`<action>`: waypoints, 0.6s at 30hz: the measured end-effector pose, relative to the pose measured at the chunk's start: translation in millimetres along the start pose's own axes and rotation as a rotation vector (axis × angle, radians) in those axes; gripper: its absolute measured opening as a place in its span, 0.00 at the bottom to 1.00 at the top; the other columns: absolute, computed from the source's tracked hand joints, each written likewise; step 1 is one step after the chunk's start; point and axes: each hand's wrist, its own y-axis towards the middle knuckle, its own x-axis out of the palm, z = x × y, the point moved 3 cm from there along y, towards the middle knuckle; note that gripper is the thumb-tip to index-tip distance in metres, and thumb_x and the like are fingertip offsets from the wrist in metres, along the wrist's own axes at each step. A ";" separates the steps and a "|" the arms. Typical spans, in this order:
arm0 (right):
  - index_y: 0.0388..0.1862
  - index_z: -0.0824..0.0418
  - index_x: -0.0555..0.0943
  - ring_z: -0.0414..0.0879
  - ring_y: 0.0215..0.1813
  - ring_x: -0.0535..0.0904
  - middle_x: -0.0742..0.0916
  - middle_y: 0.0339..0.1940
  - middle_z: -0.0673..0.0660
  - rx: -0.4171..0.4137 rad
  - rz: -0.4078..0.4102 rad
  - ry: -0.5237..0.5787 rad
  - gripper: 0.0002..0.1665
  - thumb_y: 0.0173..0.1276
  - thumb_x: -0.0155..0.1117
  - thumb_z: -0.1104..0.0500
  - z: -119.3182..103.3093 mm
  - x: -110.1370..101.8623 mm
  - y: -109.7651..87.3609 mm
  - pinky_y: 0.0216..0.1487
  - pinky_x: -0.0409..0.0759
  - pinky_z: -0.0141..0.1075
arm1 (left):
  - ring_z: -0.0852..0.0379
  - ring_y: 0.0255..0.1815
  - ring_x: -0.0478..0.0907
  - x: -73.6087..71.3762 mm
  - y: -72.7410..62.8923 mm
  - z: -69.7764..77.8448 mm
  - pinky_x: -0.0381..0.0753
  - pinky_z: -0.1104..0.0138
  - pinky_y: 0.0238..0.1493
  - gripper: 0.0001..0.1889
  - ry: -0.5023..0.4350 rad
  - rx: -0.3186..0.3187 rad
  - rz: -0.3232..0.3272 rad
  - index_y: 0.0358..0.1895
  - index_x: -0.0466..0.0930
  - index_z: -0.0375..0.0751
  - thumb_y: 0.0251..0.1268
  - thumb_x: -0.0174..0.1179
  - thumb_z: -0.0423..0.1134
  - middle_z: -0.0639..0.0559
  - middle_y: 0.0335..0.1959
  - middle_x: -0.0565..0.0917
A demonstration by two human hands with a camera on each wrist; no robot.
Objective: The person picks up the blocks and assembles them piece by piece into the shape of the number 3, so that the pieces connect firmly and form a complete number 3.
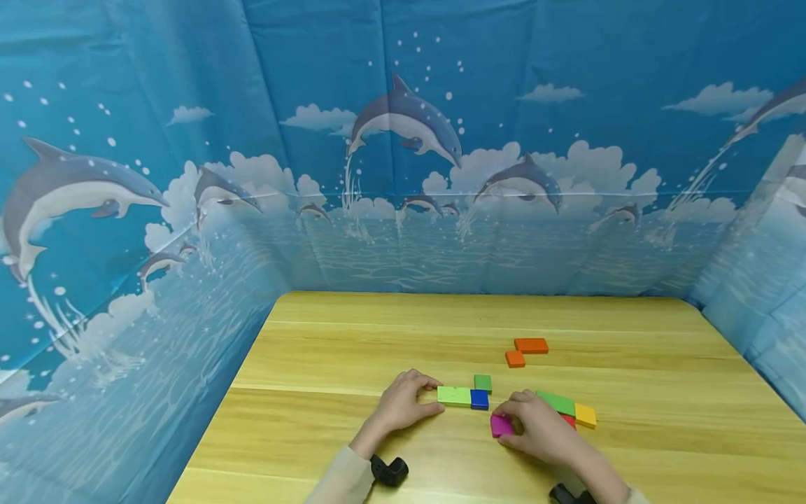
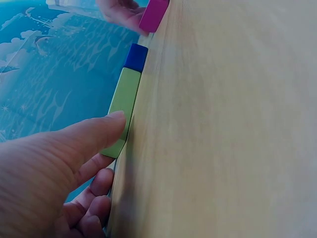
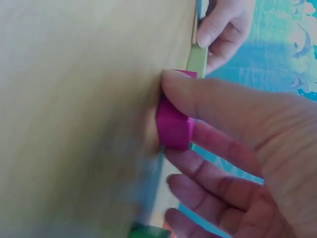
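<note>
My left hand holds the left end of a long light green block, with the thumb on its near side. A small blue block sits against that block's right end, and a green square block lies just behind the blue one. To the right, my right hand pinches a magenta block between thumb and fingers, low over the table. The magenta block is to the right of the blue one and nearer to me, with a gap between them. My right thumb covers part of it in the right wrist view.
Beyond my right hand lie a longer green block, a partly hidden red block and a yellow block. Two orange blocks, one long and one small, lie farther back on the wooden table. A dolphin-print curtain surrounds the table.
</note>
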 end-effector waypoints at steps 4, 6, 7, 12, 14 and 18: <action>0.38 0.55 0.80 0.39 0.34 0.69 0.80 0.31 0.43 0.062 0.011 0.095 0.21 0.45 0.79 0.55 -0.8 2.8 5.2 0.34 0.70 0.35 | 0.64 0.36 0.67 -0.4 -0.3 0.8 0.66 0.71 0.34 0.20 0.002 0.004 0.002 0.50 0.83 0.53 0.54 0.68 0.54 0.62 0.37 0.74; 0.35 0.53 0.78 0.39 0.33 0.68 0.78 0.29 0.42 0.093 0.022 0.120 0.20 0.45 0.79 0.57 -1.2 3.7 7.8 0.33 0.69 0.34 | 0.64 0.36 0.67 -0.7 -0.1 0.7 0.66 0.71 0.34 0.20 0.003 0.002 0.001 0.50 0.83 0.53 0.55 0.68 0.54 0.62 0.37 0.74; 0.34 0.53 0.77 0.39 0.32 0.67 0.77 0.28 0.42 0.105 0.027 0.123 0.20 0.44 0.79 0.59 -1.4 4.2 8.9 0.32 0.68 0.34 | 0.64 0.36 0.67 -0.9 -0.1 0.7 0.66 0.71 0.34 0.20 0.003 0.001 0.002 0.50 0.83 0.53 0.55 0.68 0.53 0.62 0.37 0.74; 0.31 0.52 0.76 0.40 0.31 0.67 0.75 0.26 0.43 0.121 0.042 0.113 0.18 0.45 0.76 0.62 -2.4 6.4 12.4 0.32 0.67 0.33 | 0.64 0.37 0.67 -1.9 -0.3 1.1 0.67 0.71 0.34 0.19 -0.003 -0.008 -0.002 0.50 0.82 0.52 0.56 0.67 0.53 0.62 0.38 0.74; 0.30 0.52 0.75 0.41 0.32 0.67 0.75 0.26 0.43 0.125 0.044 0.111 0.18 0.45 0.76 0.63 -2.3 6.8 13.5 0.32 0.68 0.33 | 0.64 0.36 0.66 -2.2 -0.5 1.2 0.66 0.71 0.34 0.19 -0.006 -0.007 -0.003 0.50 0.82 0.52 0.56 0.67 0.53 0.62 0.38 0.74; 0.30 0.52 0.75 0.42 0.32 0.67 0.75 0.26 0.43 0.129 0.041 0.116 0.19 0.45 0.77 0.63 -2.7 6.0 14.7 0.32 0.68 0.33 | 0.64 0.36 0.66 -2.6 -1.1 1.6 0.66 0.71 0.34 0.19 0.001 -0.009 -0.006 0.51 0.82 0.53 0.56 0.67 0.53 0.61 0.38 0.74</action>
